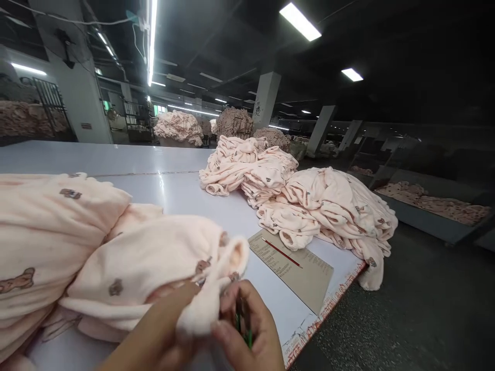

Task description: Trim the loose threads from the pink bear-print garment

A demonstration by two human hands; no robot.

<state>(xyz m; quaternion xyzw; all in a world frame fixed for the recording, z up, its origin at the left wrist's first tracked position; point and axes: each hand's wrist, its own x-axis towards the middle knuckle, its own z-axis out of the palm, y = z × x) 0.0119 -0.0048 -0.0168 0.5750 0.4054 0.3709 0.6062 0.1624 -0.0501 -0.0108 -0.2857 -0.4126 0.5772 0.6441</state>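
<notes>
While gripped, garment (154, 273) between both hands.

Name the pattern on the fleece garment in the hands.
Pale pink fleece garment with small brown bears; head view.

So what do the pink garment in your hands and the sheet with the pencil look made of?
The garment looks like soft fleece or plush: fuzzy matte surface, thick rounded folds, small bear prints. The sheet looks like brown card or kraft paper: flat, stiff, matte, with printed lines. The pencil is thin and red, probably wood.
</notes>
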